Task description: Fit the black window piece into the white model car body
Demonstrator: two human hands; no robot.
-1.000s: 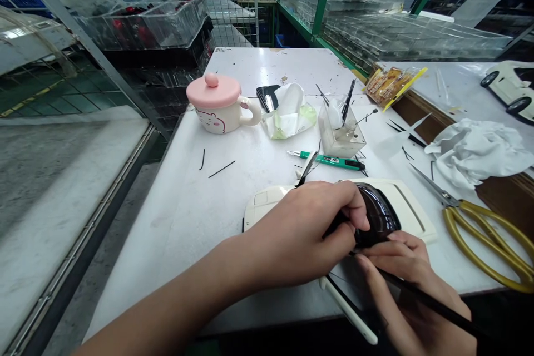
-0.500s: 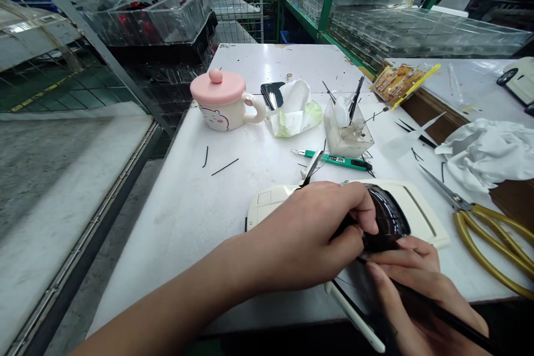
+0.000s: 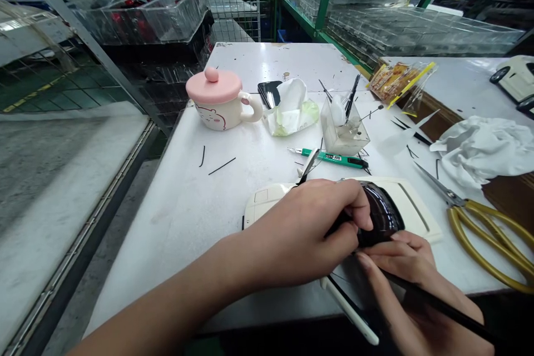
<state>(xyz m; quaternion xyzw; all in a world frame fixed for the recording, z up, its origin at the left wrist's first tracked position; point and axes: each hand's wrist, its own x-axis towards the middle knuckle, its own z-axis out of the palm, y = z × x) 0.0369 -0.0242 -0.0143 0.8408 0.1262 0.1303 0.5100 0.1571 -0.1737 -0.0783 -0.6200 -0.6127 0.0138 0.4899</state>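
Observation:
A cream model car body (image 3: 411, 208) lies on the white table with a glossy dark window piece (image 3: 381, 217) in it. My left hand (image 3: 300, 233) grips the car, fingers wrapped over the dark window's near edge. My right hand (image 3: 403, 272) holds a thin black rod-like tool (image 3: 438, 295), its tip hidden at the window's lower edge. A white stick (image 3: 350, 311) lies beneath that hand. A narrow metal blade or tweezer tip (image 3: 309, 166) pokes out past my left hand.
Around the car are a green utility knife (image 3: 329, 158), gold-handled scissors (image 3: 479, 233), a clear cup of tools (image 3: 344, 130), a pink-lidded mug (image 3: 217, 103), tissue (image 3: 290, 108), a white cloth (image 3: 484, 147) and short black strips. Another model car (image 3: 515, 80) sits at right.
The whole view has shifted slightly with my head. Both hands stay on the car and the black tool, with only small shifts in position.

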